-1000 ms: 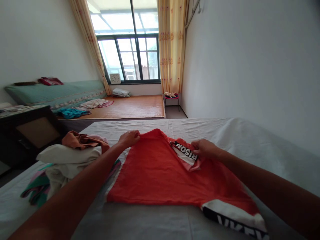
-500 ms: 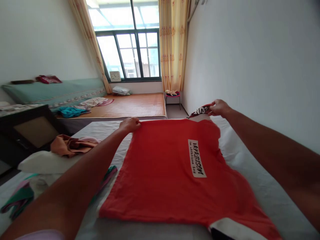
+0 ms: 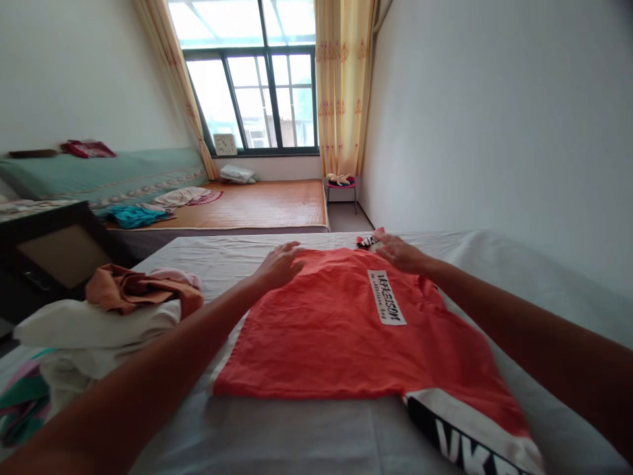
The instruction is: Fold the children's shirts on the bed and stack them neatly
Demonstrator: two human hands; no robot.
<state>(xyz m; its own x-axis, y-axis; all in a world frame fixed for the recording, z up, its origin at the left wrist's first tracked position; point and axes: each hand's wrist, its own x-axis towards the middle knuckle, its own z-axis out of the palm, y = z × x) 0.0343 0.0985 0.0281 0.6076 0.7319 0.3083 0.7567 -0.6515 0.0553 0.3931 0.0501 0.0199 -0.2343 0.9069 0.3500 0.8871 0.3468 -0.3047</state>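
A red T-shirt (image 3: 316, 330) with a white lettered patch lies spread on the white-sheeted bed (image 3: 306, 439). One of its sleeves, white and black with large letters, points toward me at the lower right; the other shows small at the far edge. My left hand (image 3: 281, 265) is at the shirt's far left corner, fingers apart and stretched out. Over the far right part, near the far sleeve, my right hand (image 3: 399, 253) is spread with nothing gripped. Whether either palm presses on the cloth is hard to tell.
Left of my left arm is a pile of clothes (image 3: 123, 316), brown on top of white. A dark cabinet (image 3: 54, 254) stands beyond it. Across the far side is another bed with a brown mat (image 3: 267, 201), and a pink stool (image 3: 341, 183) by the curtain. A wall runs along the right.
Both hands have let go of the shirt's far edge and opened. The shirt, held raised there before, now lies lower and flatter on the bed. My right hand has come down and left.
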